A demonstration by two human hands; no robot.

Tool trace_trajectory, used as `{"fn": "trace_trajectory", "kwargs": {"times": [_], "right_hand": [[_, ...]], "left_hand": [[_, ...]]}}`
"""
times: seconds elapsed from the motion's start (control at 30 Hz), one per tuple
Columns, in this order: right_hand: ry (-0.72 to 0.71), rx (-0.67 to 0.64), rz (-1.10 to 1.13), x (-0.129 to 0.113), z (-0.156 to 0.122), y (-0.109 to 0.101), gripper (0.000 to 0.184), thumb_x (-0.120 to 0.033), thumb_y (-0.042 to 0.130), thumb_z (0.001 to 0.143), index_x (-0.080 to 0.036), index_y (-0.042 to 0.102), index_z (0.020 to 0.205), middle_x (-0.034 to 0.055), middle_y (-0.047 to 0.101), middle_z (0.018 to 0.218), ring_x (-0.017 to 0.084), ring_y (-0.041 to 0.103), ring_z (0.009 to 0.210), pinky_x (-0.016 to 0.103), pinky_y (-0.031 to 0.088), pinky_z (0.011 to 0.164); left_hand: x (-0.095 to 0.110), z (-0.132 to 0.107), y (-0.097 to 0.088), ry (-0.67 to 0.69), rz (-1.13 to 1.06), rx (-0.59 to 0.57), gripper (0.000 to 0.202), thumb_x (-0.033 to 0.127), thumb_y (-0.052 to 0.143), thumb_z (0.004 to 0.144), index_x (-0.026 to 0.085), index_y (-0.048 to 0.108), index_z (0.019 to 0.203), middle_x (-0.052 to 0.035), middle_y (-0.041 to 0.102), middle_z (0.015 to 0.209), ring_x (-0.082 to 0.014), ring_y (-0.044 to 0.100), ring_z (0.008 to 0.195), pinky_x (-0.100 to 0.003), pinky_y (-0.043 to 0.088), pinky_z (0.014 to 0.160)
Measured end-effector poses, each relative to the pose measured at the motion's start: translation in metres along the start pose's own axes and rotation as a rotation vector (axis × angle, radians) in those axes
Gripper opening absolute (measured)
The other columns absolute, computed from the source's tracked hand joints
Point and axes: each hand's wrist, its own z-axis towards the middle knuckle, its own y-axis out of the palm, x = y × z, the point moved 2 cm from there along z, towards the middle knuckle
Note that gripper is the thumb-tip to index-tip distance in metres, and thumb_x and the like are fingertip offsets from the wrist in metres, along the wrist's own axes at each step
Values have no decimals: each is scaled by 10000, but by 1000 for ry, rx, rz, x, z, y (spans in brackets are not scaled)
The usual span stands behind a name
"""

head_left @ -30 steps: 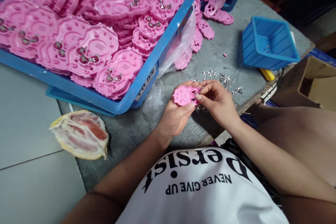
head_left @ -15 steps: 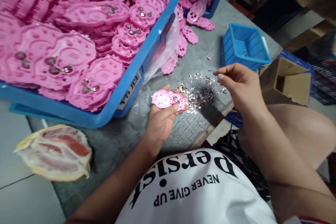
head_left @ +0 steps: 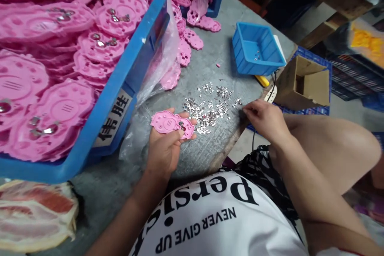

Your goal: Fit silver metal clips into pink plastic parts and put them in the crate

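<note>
A pink plastic casing piece (head_left: 165, 123) lies across the fingers of my left hand (head_left: 165, 148), with the thumb pressing its right end near shiny metal contacts. Just beyond it, many small silvery metal pieces (head_left: 207, 114) are scattered on the grey tabletop (head_left: 192, 160). My right hand (head_left: 267, 120) is at the right edge of the table, thumb and fingertips pinched together; whatever is between them is hidden or too small to make out.
At the left, a large blue crate (head_left: 117, 84) holds stacked pink casings (head_left: 57, 108). A small blue bin (head_left: 255, 48) stands at the far right of the table, near a cardboard box (head_left: 303, 82). A cut pomelo (head_left: 36, 216) lies at lower left.
My right hand has drawn back from above the scattered metal pieces towards the table's edge, fingertips pinched. My left hand still holds the casing piece. The whole view has shifted.
</note>
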Motion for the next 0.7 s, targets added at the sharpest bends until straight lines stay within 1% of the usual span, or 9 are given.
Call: {"fn": "trace_trajectory", "kwargs": {"times": [0.07,0.13,0.2,0.27,0.37,0.43,0.5,0.6,0.7], "right_hand": [[11,62,85,6,-6,8,224,-237,563,898,-192,775,955,104,742,943,269,693,904,375,518,807],[7,119,119,9,-8,16,288,-244,561,900,-176,780,1075,122,727,1002,275,687,923,394,539,832],[-14,152,93,9,-8,23,369,-230,545,901,-160,763,1191,146,702,1064,293,672,962,422,547,857],[-45,165,47,6,-7,29,416,-204,513,908,-160,747,1249,157,680,1087,306,652,984,444,546,862],[-110,154,95,3,-8,31,430,-156,484,911,-191,754,1243,137,669,1056,286,644,963,434,545,847],[-140,151,180,4,-8,29,425,-120,475,905,-211,773,1193,114,676,1010,265,651,954,415,545,848],[-133,174,211,6,-7,26,401,-103,483,899,-220,790,1129,102,687,984,260,655,956,413,543,858],[-131,190,156,6,-8,22,345,-116,523,903,-209,802,1084,109,698,973,277,642,957,436,531,870],[-204,138,96,-3,-13,22,338,-126,526,932,-200,803,1110,124,705,1002,278,615,921,431,516,826]], "left_hand": [[0,0,1,-29,11,-13,624,99,742,678,270,574,1254,-34,765,1065,-247,779,941,-273,631,625],[-1,-1,2,-51,19,-25,630,113,746,686,272,572,1271,-41,767,1076,-241,777,935,-264,621,609],[-1,-1,3,-66,29,-33,613,121,758,685,264,571,1251,-47,767,1080,-240,777,923,-269,619,609],[0,-1,3,-74,35,-39,592,125,772,681,251,569,1223,-53,768,1081,-242,777,908,-275,617,603],[2,-2,3,-69,29,-49,575,126,782,681,243,578,1206,-55,773,1076,-241,775,897,-276,615,596],[3,-3,3,-73,26,-51,560,127,787,690,249,592,1200,-50,776,1077,-237,775,901,-273,616,600],[4,-3,3,-84,31,-46,537,132,795,706,259,606,1192,-43,778,1077,-229,777,908,-266,618,613],[4,-3,3,-88,40,-39,522,138,803,717,267,617,1187,-33,782,1068,-219,779,908,-253,619,621],[3,-2,2,-88,39,-45,521,133,797,719,266,620,1191,-27,783,1069,-217,781,904,-251,623,617]]}}
